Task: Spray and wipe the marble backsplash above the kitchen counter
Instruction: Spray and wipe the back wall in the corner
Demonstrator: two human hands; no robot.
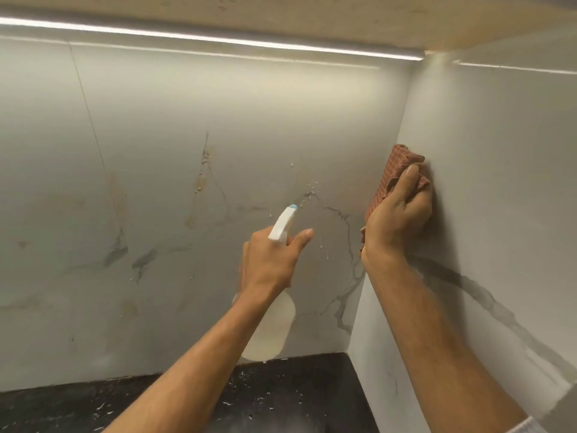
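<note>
The marble backsplash [162,189] is pale with grey and rusty veins and meets a side wall panel [499,170] at an inner corner. My left hand [270,264] grips a white spray bottle [282,228], its blue-tipped nozzle aimed at the back wall, where droplets [312,185] cling and run. The bottle's translucent body [271,326] hangs below my wrist. My right hand [401,217] holds a folded reddish checked cloth [402,164] and presses it flat against the side panel just right of the corner.
A black speckled countertop [296,389] with white flecks runs below the backsplash. An LED strip [218,39] glows under the wooden cabinet bottom [312,17] overhead. A dark grey vein crosses the side panel below my right forearm.
</note>
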